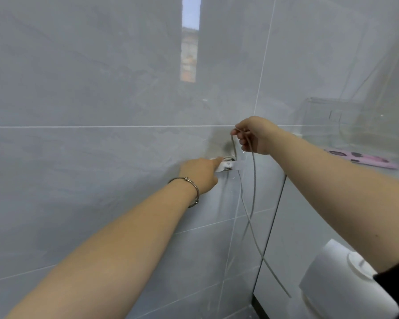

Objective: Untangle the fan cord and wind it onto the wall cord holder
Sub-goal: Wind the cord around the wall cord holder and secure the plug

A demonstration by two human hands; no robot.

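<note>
Near right: white rounded appliance (341, 286), cut off by frame edge and right forearm.
Left hand (200, 173): reaches onto left end of wall cord holder (229, 166); fingertips blurred, grip not discernible.
Right hand (255, 137): pinches fan cord (254, 180) just above holder.
Cord: some turns on holder, hard to count; loose strands hang toward appliance.
Far right: pink object (366, 160), blurred.

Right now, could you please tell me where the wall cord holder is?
Head view, right of centre: the cord holder is on the tiled wall, touched by the left hand, below the right hand pinching the cord.
</note>
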